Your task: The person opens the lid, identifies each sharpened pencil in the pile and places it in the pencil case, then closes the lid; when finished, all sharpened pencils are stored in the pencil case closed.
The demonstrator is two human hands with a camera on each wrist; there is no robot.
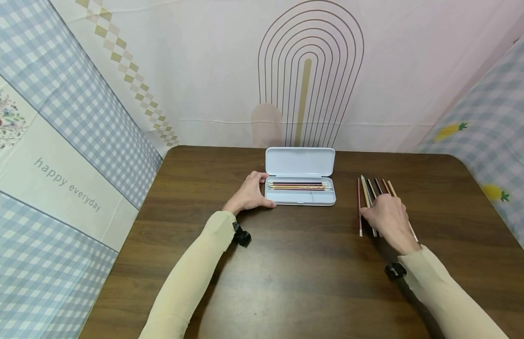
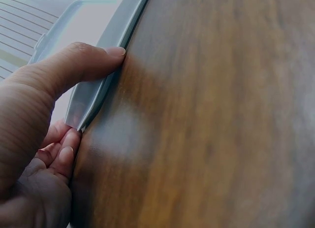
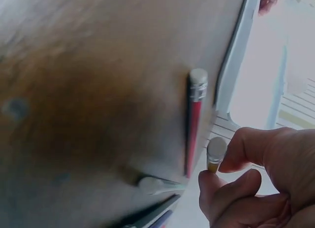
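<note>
An open white pencil case lies with its lid raised at the back, several pencils lying lengthwise in it. My left hand grips its left end, thumb on the front edge and fingers around the far corner. My right hand is over the loose pencils to the right. In the right wrist view, thumb and finger pinch a yellowish pencil just below its white eraser. A red pencil with a white eraser lies beside it. My hand partly hides the other loose pencils.
Everything stands on a brown wooden table. A patterned white cloth hangs behind its far edge, and blue checked cloth is at the left. Each wrist wears a small black camera, such as the left wrist camera.
</note>
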